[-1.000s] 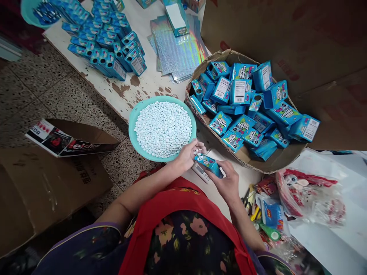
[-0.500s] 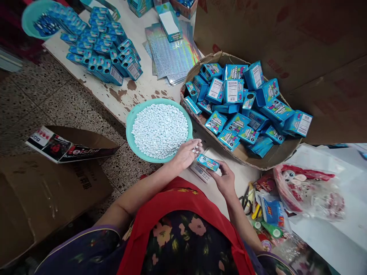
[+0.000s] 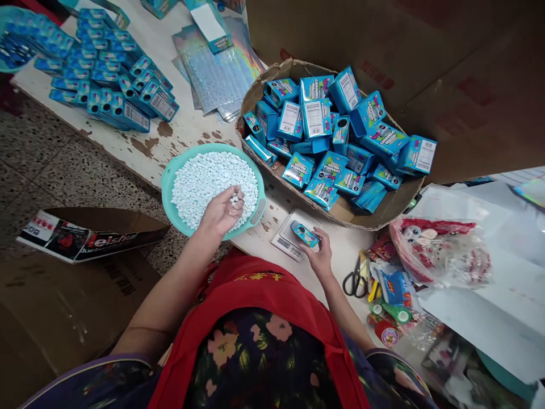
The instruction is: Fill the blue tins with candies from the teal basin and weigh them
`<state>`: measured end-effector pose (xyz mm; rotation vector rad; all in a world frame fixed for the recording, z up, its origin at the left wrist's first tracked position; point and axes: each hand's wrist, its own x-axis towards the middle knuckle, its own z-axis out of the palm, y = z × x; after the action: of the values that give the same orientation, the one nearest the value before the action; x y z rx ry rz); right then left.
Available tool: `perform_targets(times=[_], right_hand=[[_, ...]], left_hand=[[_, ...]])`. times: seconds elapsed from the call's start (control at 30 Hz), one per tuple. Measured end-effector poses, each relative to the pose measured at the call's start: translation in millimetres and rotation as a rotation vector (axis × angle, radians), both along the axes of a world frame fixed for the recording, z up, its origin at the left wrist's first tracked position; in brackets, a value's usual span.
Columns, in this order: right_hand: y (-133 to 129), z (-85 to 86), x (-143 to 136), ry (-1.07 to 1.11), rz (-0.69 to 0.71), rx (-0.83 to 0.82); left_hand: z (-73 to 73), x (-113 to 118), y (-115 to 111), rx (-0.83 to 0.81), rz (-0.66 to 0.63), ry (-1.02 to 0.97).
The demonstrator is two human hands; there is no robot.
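Observation:
Over the right part of a turquoise bowl (image 3: 167,187) full of small white candies (image 3: 196,193), my left hand (image 3: 222,213) is curled palm up around a few white candies. My right hand (image 3: 320,253) grips a small blue box (image 3: 305,233) by its right end, with its top face toward the camera. Under and beside that box lies a white digital scale (image 3: 286,243). Whether the box touches the scale is unclear.
A cut-down cardboard box (image 3: 349,218) full of blue boxes stands behind my right hand. Stacked blue boxes (image 3: 106,74) and holographic sheets (image 3: 213,68) lie at the back left. Scissors (image 3: 355,278) and plastic bags (image 3: 451,255) are on the right.
My left hand has moved left, away from the small box and over the bowl, still with candies. My right hand still holds the box; the whole view has shifted, exposing more of the scale.

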<state>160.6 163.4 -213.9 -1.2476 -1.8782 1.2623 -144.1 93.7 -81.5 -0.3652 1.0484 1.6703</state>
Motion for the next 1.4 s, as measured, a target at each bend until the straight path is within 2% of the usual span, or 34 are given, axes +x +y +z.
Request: perform_targets(times=[0.1,0.23,0.33,0.4,0.47,0.53,0.63,0.7,0.77,0.87,0.97,1.17,1.4], right_hand=[[-5.7,15.4,12.1,-0.042,0.005,0.091],[6.8,55.4,25.7,-0.074,-0.068,0.304],[49.7,82.4,21.1,-0.164,-0.085,0.499],[93.1,89.0,7.6,-0.26,-0.037,0.52],[139.3,84.5,-13.4,-0.394,0.075,0.435],[178.0,72.8,-38.6,-0.562,0.23,0.328],[208.5,55.2,-73.2,-0.793,0.365,0.291],[211.8,48.7,-87.5,-0.873,0.383,0.303],[208.1,46.0,-92.7,-0.882,0.372,0.321],[200.9,43.3,-89.3,-0.824,0.317,0.364],[198.4,38.5,-84.6,-0.754,0.264,0.381],[201.5,30.2,-85.0,-0.658,0.24,0.367],[194.1,34.9,-87.9,-0.674,0.222,0.33]], left_hand=[[-3.3,-4.4,-6.5,-0.029,0.01,0.027],[-11.2,-4.9,-10.2,-0.082,0.04,0.078],[-16.0,-3.8,-9.8,-0.096,0.029,0.139],[-17.6,-2.5,-9.0,-0.094,0.013,0.191],[-17.7,-1.0,-8.8,-0.092,-0.027,0.24],[-17.3,1.0,-9.9,-0.1,-0.081,0.286],[-18.8,7.1,-14.1,-0.143,-0.179,0.393],[-22.8,15.0,-16.6,-0.178,-0.306,0.488],[-28.4,26.8,-16.4,-0.192,-0.511,0.587],[-35.9,50.6,-9.0,-0.183,-0.851,0.735],[-38.7,76.9,5.2,-0.156,-1.083,0.91],[-36.9,117.4,32.1,-0.129,-1.338,1.29],[-40.7,119.3,36.0,-0.276,-1.512,1.505]])
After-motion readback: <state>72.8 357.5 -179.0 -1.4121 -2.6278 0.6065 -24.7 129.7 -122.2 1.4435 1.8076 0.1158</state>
